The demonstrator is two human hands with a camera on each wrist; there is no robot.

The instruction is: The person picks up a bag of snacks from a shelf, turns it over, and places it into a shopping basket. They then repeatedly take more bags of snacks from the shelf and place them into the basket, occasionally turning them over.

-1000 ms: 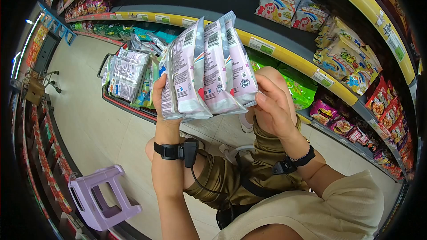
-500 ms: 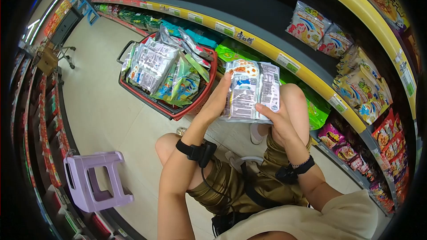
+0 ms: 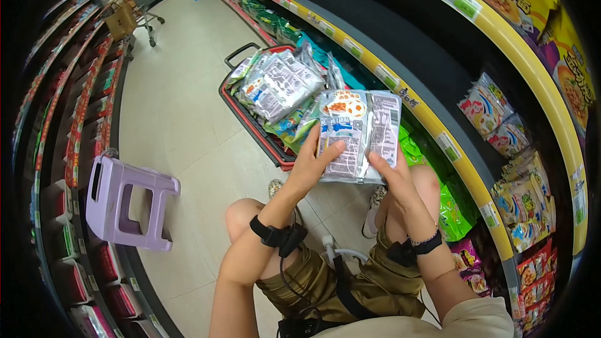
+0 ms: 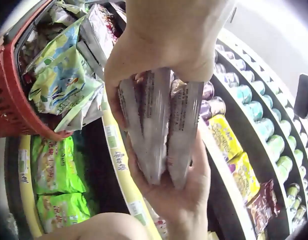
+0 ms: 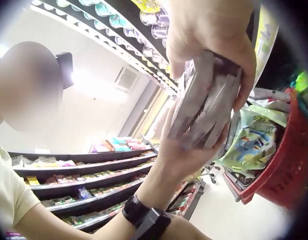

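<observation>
Several silvery-lilac snack packs [image 3: 358, 134] are stacked together above the person's knees, printed side up. The left hand [image 3: 311, 161] grips their left side with its thumb on top; the right hand [image 3: 398, 178] grips the right side, thumb on the front. In the left wrist view the packs [image 4: 156, 120] stand edge-on between the left hand [image 4: 161, 55] and the right hand [image 4: 181, 192]. The right wrist view shows the same packs [image 5: 206, 102] between the right hand [image 5: 214, 30] and the left hand [image 5: 181, 155].
A red basket [image 3: 285, 164] full of packs stands on the floor beside the shelf. A lilac stool [image 3: 133, 203] is at the left, in front of another rack. Yellow-edged shelves [image 3: 438, 144] with snack bags run along the right. A cart [image 3: 128, 17] stands farther back.
The packs, fanned out a second ago, are now gathered in one squared stack with its other face showing. The left thumb has moved onto the front. The head view has turned, shifting the basket rightward.
</observation>
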